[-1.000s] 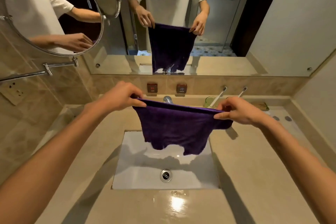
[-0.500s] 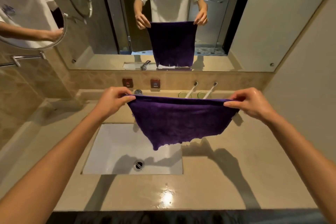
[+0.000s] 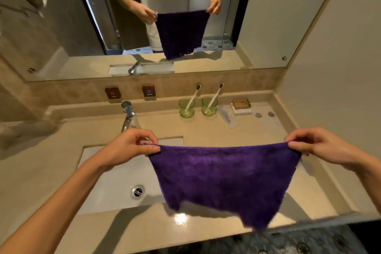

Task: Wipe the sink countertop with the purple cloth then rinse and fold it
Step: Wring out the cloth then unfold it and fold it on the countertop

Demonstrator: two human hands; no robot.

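Holding the cloth (image 3: pixel 222 179) stretched by its two top corners, the person stands at the sink (image 3: pixel 115 183): left hand (image 3: pixel 132 146) pinches one corner over the basin's right side, right hand (image 3: pixel 315 146) pinches the other well right of the sink, above the counter (image 3: pixel 206 130). Cloth hangs free in the air, touching nothing below, its ragged lower edge reaching toward the counter's front lip right of the sink. Step in hand, by my reckoning: the fold, with the cloth spread flat and ready; wiping and rinsing look finished, since both hands glisten wet and the counter shines in front of the sink. Next move calls for bringing the two held corners together, or lowering the cloth onto the counter right of the sink and doubling it over, edges matched. Surface: beige stone counter, white rectangular sink set into it, drain (image 3: pixel 137 191) near its middle, chrome tap (image 3: pixel 128 115) behind it. Right of the tap, along the back ledge: two green glasses (image 3: pixel 186 107), a toothbrush standing in each; a small box (image 3: pixel 241 105) further right; two round marks beyond that. Room: wall mirror (image 3: pixel 263 27) above the sink, reflecting the person and cloth; two small dark plates (image 3: pixel 130 92) on the tiled strip behind the tap; plain wall far right of the sink; patterned floor below the counter's front edge.
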